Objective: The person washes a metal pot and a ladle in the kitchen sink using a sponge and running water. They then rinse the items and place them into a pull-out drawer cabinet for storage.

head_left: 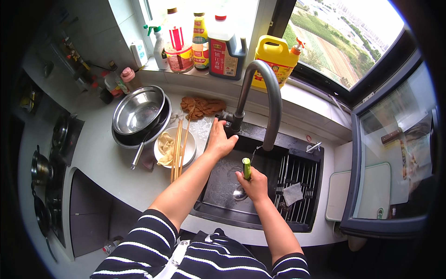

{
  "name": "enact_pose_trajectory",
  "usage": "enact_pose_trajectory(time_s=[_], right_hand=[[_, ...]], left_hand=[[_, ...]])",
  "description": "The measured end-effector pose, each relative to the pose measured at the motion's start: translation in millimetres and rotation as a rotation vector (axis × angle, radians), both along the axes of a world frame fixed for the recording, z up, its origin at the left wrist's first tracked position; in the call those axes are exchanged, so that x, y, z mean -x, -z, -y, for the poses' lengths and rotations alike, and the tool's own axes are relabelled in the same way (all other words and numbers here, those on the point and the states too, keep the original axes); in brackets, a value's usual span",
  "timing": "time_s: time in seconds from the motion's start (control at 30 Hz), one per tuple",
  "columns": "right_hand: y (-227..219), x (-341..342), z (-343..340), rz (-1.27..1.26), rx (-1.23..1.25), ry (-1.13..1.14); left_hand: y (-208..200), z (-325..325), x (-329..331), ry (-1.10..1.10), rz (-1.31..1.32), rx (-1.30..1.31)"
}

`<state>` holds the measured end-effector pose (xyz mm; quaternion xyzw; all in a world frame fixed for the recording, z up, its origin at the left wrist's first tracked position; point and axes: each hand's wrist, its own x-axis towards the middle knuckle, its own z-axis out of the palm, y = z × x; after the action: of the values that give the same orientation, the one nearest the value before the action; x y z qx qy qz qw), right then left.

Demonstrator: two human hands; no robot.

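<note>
My left hand point(221, 142) reaches to the base of the dark grey tap point(274, 107), fingers stretched out and touching its side lever, thumb apart. Over the black sink point(218, 204), my right hand point(254, 184) is closed around a green, stick-like thing point(246, 168) with a pale yellowish end; its lower part is hidden by the hand. The tap's spout curves down just beyond it, and a thin trickle of water seems to fall there. A shiny round metal part point(239, 193) shows in the sink beside my right hand; whether it joins the green thing, I cannot tell.
Left of the sink stand a white bowl point(189, 156) with chopsticks point(176, 149) across it, stacked metal pans point(139, 110) and a brown cloth point(202, 107). Bottles point(226, 51) and a yellow jug point(274, 58) line the sill. A rack point(304, 179) covers the sink's right side, near an open window pane point(395, 167).
</note>
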<state>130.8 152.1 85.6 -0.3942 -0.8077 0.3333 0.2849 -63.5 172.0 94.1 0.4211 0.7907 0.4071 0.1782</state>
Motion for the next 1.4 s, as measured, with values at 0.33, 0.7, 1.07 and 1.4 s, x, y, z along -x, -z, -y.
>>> enact_pose_trajectory(time_s=[0.33, 0.7, 1.07, 1.4], right_hand=[[-39, 16, 17, -0.354, -0.155, -0.034], [-51, 48, 43, -0.374, -0.139, 0.206], [-71, 49, 69, -0.296, -0.352, 0.049], [-233, 120, 160, -0.381, -0.314, -0.090]], left_hand=[[3, 130, -64, 0.189, 0.394, -0.119], [-4, 184, -66, 0.371, 0.400, -0.096], [-39, 249, -50, 0.325, 0.441, -0.155], [-128, 299, 21, 0.432, 0.296, -0.481]])
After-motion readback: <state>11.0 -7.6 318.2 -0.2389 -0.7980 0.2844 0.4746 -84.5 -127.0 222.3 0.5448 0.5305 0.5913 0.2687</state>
